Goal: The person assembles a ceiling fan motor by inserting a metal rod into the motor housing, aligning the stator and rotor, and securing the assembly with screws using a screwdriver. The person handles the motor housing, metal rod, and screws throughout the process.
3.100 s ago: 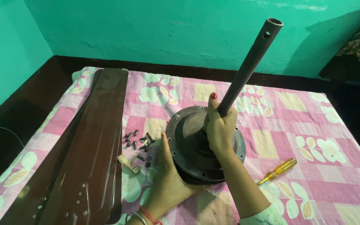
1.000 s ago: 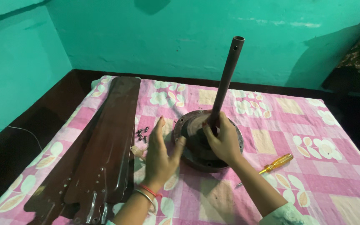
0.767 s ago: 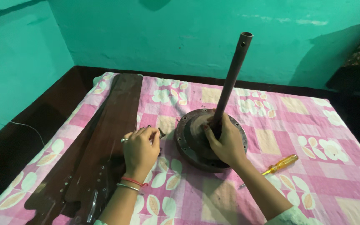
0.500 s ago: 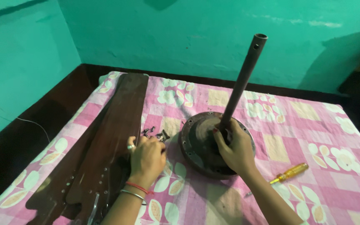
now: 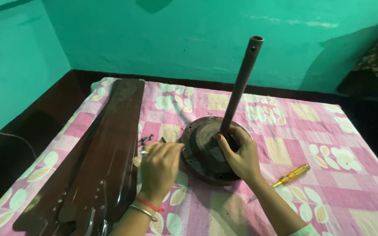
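A dark round fan motor housing (image 5: 202, 150) with a long dark rod (image 5: 241, 83) standing up from its middle sits on a pink flowered cloth. My right hand (image 5: 239, 155) grips the base of the rod on top of the housing. My left hand (image 5: 160, 164) hovers palm down over small dark screws (image 5: 147, 140) that lie between the housing and the brown fan blades (image 5: 110, 148). Its fingers are curled; whether it holds a screw is hidden.
The stacked blades stretch along the left side of the cloth (image 5: 311, 131). A yellow-handled screwdriver (image 5: 292, 175) lies right of my forearm. Dark floor (image 5: 18, 140) surrounds the cloth, and green walls (image 5: 176, 35) stand behind and to the left.
My left hand left the side of the motor housing and moved left and down to the screws beside the blades. My right hand stayed on the rod's base.
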